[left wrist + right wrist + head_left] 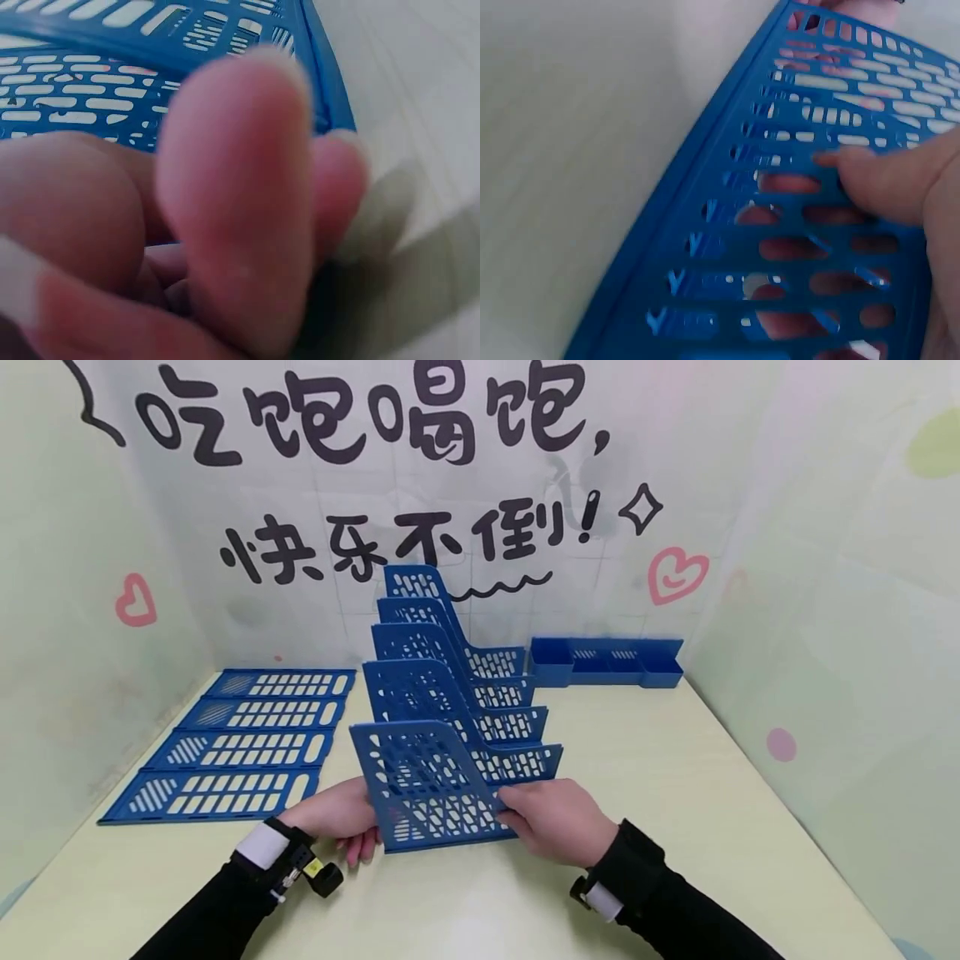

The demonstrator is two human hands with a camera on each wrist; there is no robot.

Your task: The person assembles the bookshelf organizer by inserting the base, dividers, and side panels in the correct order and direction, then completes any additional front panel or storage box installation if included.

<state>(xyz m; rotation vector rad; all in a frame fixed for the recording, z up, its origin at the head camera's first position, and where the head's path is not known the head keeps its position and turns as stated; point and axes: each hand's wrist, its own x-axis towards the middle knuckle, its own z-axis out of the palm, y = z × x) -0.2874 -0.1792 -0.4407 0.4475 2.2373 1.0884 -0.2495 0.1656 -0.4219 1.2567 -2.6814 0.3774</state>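
A blue plastic file rack [420, 693] with several upright, perforated dividers stands in the middle of the table. My right hand [558, 818] grips the right edge of its front divider [427, 777], thumb on the near face. Through the slots in the right wrist view, the fingers [787, 322] show behind that divider. At the lower left edge of the same divider, my left hand [341, 818] holds on, partly hidden behind the panel. In the left wrist view its fingers [240, 187] are close up, with the blue lattice just beyond.
Several flat blue slotted panels [225, 793] lie in a column on the table's left. A blue compartment tray [607, 672] stands at the back right. Printed wall sheets [825, 568] enclose the table [675, 793] at the back and both sides.
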